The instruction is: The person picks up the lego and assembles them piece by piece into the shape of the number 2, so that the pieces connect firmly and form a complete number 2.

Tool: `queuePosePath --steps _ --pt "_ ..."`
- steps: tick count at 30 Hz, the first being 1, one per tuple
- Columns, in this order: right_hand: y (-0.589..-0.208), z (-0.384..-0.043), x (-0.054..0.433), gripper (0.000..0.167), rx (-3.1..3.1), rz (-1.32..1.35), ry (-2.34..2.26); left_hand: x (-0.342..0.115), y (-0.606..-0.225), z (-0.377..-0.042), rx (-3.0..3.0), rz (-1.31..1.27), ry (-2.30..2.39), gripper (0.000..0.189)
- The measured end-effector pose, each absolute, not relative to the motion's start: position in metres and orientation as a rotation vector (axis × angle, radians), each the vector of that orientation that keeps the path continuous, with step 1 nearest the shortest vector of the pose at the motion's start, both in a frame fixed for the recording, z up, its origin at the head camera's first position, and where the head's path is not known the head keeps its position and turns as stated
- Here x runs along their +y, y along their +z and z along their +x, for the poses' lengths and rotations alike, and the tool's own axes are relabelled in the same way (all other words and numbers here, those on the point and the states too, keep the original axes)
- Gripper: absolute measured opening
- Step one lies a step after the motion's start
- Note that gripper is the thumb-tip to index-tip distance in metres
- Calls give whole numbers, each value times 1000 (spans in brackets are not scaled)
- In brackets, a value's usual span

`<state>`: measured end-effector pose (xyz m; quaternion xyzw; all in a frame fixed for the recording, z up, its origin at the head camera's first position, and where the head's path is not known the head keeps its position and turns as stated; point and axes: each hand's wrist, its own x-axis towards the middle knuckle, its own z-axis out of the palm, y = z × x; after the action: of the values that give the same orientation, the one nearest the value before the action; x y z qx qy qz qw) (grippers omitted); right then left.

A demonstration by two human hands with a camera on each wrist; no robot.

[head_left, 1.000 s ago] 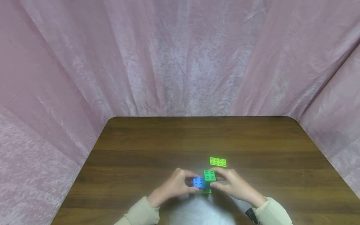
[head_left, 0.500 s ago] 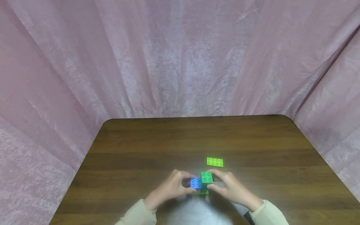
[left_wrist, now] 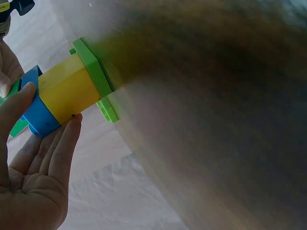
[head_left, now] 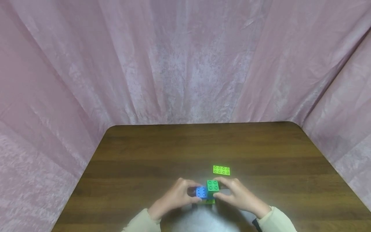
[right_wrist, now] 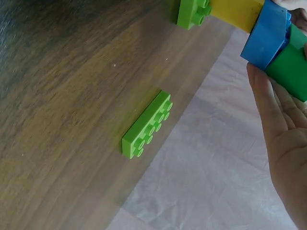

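Pinching from 2 sides, the left hand [head_left: 178,195] is gripping the blue brick [head_left: 201,192] and the right hand [head_left: 238,195] the green brick [head_left: 213,185], apparently steadying them above the yellow block [left_wrist: 69,88], whose lime base [left_wrist: 93,67] is resting on the table [head_left: 162,145].

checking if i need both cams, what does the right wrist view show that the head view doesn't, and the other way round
Only the right wrist view clearly shows the yellow block, between the blue block and the lower lime brick.

Only the head view shows the left sleeve, the right sleeve and the studs on top of the green block.

Both show the loose lime brick, the right hand, the table and parts of the blue, green and lower lime pieces.
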<state>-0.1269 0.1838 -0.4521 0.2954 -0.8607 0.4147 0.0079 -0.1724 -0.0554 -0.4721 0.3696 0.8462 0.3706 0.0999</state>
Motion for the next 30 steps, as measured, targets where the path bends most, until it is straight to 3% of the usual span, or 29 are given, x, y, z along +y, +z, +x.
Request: queuePosePath --steps 30 --pt "-466 -133 178 35 -2563 984 1158 -62 -473 -170 2478 1070 1192 36"
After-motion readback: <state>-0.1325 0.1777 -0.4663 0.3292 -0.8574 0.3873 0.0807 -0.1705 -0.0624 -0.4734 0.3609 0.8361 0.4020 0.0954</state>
